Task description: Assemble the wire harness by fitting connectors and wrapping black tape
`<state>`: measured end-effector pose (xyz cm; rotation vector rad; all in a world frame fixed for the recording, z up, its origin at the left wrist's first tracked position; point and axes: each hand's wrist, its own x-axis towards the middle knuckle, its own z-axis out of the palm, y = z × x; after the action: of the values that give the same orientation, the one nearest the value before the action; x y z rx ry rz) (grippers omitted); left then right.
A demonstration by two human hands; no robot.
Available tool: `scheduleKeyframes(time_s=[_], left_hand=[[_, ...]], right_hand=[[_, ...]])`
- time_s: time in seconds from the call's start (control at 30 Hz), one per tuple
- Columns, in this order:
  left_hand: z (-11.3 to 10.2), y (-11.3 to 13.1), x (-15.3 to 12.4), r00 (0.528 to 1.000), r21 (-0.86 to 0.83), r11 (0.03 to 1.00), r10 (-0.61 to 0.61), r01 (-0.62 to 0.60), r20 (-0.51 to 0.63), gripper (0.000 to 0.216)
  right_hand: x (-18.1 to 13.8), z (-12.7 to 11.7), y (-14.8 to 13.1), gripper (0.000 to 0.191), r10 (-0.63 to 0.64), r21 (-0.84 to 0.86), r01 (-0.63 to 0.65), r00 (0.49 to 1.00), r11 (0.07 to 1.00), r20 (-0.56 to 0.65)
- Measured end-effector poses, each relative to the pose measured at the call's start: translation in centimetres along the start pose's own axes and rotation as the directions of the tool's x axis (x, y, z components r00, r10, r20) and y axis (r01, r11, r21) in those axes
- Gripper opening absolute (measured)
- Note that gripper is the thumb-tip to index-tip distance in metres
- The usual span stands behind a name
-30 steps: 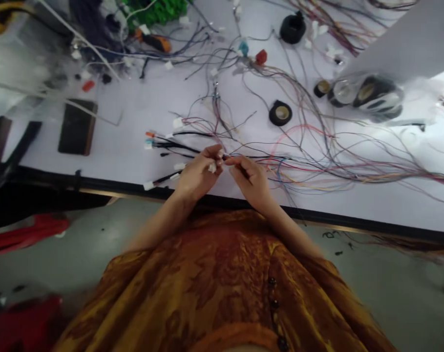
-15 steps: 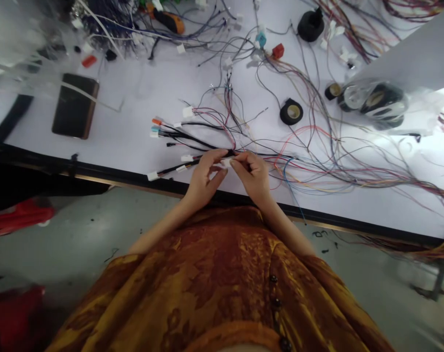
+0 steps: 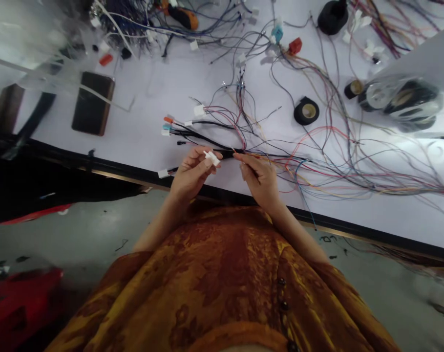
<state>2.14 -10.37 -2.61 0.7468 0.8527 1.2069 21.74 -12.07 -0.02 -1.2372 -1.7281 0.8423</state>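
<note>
My left hand [image 3: 190, 173] pinches a small white plastic connector [image 3: 211, 157] just above the near edge of the white table [image 3: 144, 122]. A little to the right, my right hand [image 3: 260, 178] pinches the end of a thin orange wire [image 3: 243, 156] from the loose harness. The wire tip and the connector are a short gap apart. A black taped bundle of wires [image 3: 200, 139] with white and orange connectors runs left behind my hands. Many thin coloured wires [image 3: 339, 171] spread out to the right.
A black tape roll [image 3: 306, 111] lies beyond my right hand, and a clear bag of tape rolls [image 3: 401, 100] sits at the right. A dark flat phone-like object [image 3: 93, 102] lies at the left. More wires, connectors and an orange-handled tool [image 3: 183, 17] crowd the far side.
My hands have drawn slightly apart: the white connector now shows clear in the left fingers, and the right fingers hold the wire tip away from it. The view has shifted.
</note>
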Motion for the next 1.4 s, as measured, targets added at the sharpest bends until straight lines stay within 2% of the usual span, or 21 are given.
scheduleKeyframes(time_s=[0.1, 0.3, 0.4, 0.53, 0.67, 1.1, 1.4], left_hand=[[-0.6, 0.2, -0.4, 0.999, -0.016, 1.000, -0.016, 0.015, -0.029, 0.032], [-0.9, 0.3, -1.1, 0.998, 0.058, 0.998, -0.016, 0.019, -0.064, 0.036], [-1.1, 0.2, -1.2, 0.997, 0.064, 0.998, -0.003, 0.008, -0.071, 0.032], [-1.2, -0.1, -1.1, 0.996, 0.084, 0.996, -0.005, 0.012, -0.085, 0.028], [-1.2, -0.3, -1.2, 0.994, 0.127, 0.992, -0.007, 0.021, -0.108, 0.027], [-1.4, -0.2, -1.4, 0.996, 0.156, 0.986, 0.061, -0.052, -0.059, 0.027], [-1.6, -0.2, -1.4, 0.991, 0.283, 0.952, 0.132, -0.120, -0.022, 0.023]], right_hand=[[-0.2, 0.2, 0.5, 0.025, -0.016, -0.014, 0.017, 0.999, 1.000, 0.034], [-0.3, 0.4, 0.2, 0.027, -0.013, -0.118, 0.026, 0.993, 0.993, 0.114], [-0.4, 0.5, -0.2, 0.028, 0.009, -0.090, 0.000, 0.995, 0.996, 0.100], [-0.3, 0.5, -0.4, 0.019, -0.008, -0.070, 0.012, 0.999, 0.997, 0.047], [-0.2, 0.3, -0.3, 0.019, -0.036, -0.109, 0.043, 0.997, 0.993, 0.066], [-0.3, -0.1, 0.0, 0.019, -0.051, -0.148, 0.064, 0.995, 0.987, 0.090], [-0.8, -0.2, 0.1, 0.017, -0.057, -0.168, 0.074, 0.993, 0.983, 0.103]])
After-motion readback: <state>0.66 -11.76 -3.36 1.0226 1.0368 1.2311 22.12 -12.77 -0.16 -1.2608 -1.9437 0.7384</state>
